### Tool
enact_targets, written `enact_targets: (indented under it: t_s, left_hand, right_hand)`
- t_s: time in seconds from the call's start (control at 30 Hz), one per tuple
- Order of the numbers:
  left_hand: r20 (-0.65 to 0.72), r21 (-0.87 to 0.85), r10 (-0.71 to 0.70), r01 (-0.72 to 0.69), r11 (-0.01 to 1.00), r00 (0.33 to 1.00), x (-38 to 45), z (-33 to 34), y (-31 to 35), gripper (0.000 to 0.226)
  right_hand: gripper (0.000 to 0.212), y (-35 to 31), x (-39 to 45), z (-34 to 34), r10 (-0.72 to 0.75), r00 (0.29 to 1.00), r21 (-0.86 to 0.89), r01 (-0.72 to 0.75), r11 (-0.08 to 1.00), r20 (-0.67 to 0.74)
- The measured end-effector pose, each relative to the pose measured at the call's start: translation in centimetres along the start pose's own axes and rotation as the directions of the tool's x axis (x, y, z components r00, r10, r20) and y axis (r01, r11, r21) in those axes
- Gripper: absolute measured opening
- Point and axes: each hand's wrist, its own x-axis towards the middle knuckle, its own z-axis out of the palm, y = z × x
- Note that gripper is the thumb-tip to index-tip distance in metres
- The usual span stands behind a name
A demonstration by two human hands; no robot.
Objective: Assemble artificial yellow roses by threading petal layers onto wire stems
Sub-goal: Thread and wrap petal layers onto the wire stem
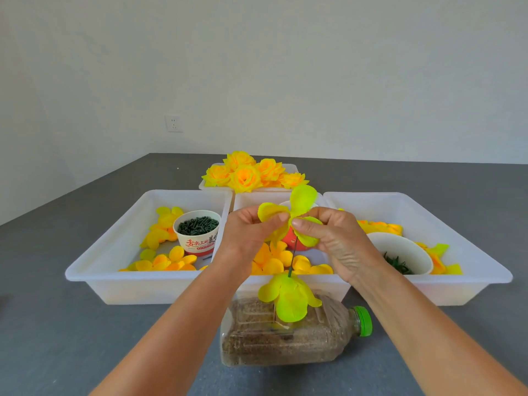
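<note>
both hands up over the middle tray: left hand and right hand each pinch the yellow-green petal layer atop the wire stem. the stem stands in a sand-filled bottle on the worktop, another petal layer lower down.

Two bare forearms, no sleeves, watch or rings visible. The left hand and right hand have short, unpainted nails; creased skin lines the right palm's heel.
</note>
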Motion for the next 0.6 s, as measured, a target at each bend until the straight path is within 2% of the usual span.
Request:
enact_targets:
  t_s: [0.13, 0.27, 0.37, 0.5, 0.6]
  left_hand:
    - [0.023, 0.08, 0.095, -0.096, 0.992, 0.995, -0.1, -0.6, 0.4, 0.004]
    - [0.042, 0.172, 0.152, -0.157, 0.973, 0.988, -0.3, -0.9, 0.8, 0.007]
    - [0.058, 0.218, 0.187, -0.195, 0.956, 0.981, -0.5, -1.0, 1.1, 0.012]
    - [0.102, 0.235, 0.208, -0.226, 0.945, 0.973, -0.8, -1.1, 1.2, 0.011]
    - [0.126, 0.23, 0.22, -0.244, 0.942, 0.967, -1.2, -1.3, 1.3, 0.015]
  right_hand:
    - [0.01, -0.1, -0.4, -0.1, -0.065, 0.997, -0.098, 0.061, 0.993, -0.037]
    - [0.016, -0.4, -0.8, -0.2, -0.082, 0.996, -0.131, 0.077, 0.988, -0.034]
    - [0.014, -0.7, -1.1, -0.1, -0.095, 0.995, -0.138, 0.089, 0.986, -0.037]
    - [0.015, -1.1, -1.9, 0.1, -0.11, 0.994, -0.092, 0.109, 0.99, -0.008]
    - [0.02, -1.5, -2.5, 0.0, -0.136, 0.991, -0.14, 0.137, 0.981, 0.015]
